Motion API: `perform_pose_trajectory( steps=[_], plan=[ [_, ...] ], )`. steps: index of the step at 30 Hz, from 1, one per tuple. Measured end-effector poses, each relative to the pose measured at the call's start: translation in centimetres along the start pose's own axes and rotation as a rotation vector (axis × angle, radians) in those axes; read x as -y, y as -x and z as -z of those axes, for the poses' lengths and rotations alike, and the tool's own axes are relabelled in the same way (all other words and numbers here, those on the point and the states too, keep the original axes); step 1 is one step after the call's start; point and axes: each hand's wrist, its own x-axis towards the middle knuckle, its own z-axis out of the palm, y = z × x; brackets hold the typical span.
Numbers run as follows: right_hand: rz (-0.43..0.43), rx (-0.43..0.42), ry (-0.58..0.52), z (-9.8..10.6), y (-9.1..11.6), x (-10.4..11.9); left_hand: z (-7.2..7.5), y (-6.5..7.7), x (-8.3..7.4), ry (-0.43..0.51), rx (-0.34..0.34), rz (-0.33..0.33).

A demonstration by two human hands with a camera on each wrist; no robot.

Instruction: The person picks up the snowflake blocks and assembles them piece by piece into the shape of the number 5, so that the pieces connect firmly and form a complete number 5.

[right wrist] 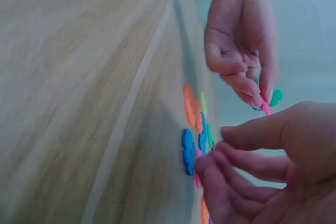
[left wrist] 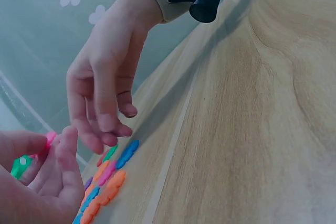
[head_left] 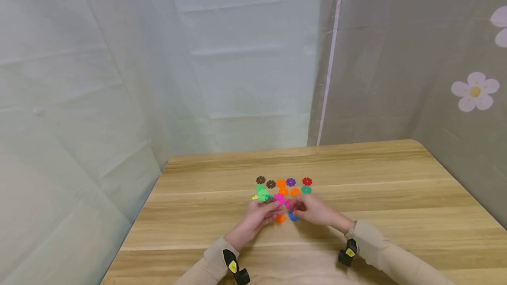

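Note:
Between the thumb and fingers of my left hand (head_left: 257,220) is a pink notched flower-shaped disc (head_left: 279,198). It appears joined to a bright green disc (head_left: 263,195), held up off the table; the left wrist view shows the pink edge (left wrist: 51,138) at the fingertips. My right hand (head_left: 316,210) hovers just right of it, over a blue disc (head_left: 293,216) lying flat. Its fingers (right wrist: 252,166) are loosely bent, with a gap to the thumb and nothing seen between them. Another pink disc (head_left: 288,204) lies partly hidden by the right hand.
Several more discs lie flat on the wooden table (head_left: 190,214): brown (head_left: 260,180), purple (head_left: 291,182), red (head_left: 307,181), teal (head_left: 306,190) and orange (head_left: 280,219). Behind the table hangs a pale cloth (head_left: 253,78).

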Motion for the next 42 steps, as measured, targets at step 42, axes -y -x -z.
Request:
perform_pose_trajectory(
  steps=[42],
  plan=[
    [-0.026, -0.135, 0.074, -1.0, 0.1, 0.3, -0.1, 0.5, 0.4, 0.008, -0.029, -0.002]
  ],
)
